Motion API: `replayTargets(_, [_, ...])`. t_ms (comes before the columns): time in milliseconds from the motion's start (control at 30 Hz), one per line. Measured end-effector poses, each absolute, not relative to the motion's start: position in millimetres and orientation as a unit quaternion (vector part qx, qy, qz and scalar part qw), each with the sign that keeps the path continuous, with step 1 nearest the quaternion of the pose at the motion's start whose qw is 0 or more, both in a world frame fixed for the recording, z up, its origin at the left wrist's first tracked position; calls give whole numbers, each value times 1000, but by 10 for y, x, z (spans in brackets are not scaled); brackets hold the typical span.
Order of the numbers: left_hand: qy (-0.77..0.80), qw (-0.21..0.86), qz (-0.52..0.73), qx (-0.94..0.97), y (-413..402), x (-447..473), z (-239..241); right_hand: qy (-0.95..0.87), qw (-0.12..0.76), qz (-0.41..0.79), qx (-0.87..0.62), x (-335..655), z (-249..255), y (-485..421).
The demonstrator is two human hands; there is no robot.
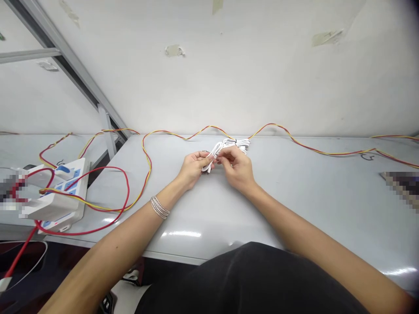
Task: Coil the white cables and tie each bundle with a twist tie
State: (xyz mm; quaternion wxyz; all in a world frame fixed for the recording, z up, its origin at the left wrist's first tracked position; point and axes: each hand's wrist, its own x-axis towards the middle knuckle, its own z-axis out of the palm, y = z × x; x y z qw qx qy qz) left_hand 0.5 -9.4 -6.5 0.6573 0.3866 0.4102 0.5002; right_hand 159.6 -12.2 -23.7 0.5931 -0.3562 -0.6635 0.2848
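A bundle of thin white cable (236,143) lies on the grey table (294,196) near the wall. Both hands meet over its near end. My left hand (194,168) pinches a loop of the white cable between thumb and fingers. My right hand (238,168) is closed on the same cable just to the right, fingertips almost touching the left hand's. A silver bracelet (159,207) sits on my left wrist.
A twisted red-and-yellow wire (203,130) runs along the table's back edge by the wall. A white and blue power strip (57,194) with a red cable (108,218) looped round it stands at the left. A metal frame post (106,131) rises behind it.
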Motion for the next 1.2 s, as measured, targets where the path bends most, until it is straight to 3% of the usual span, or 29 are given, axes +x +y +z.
replayTargets(433, [414,656,499,387,-83,-7,-72,-688,564,273,-366,1608,-243,-128])
replayTargets(1200, [426,552,524,489,-95,-31,-98,-719,538,232,-374,1670,-259,-114])
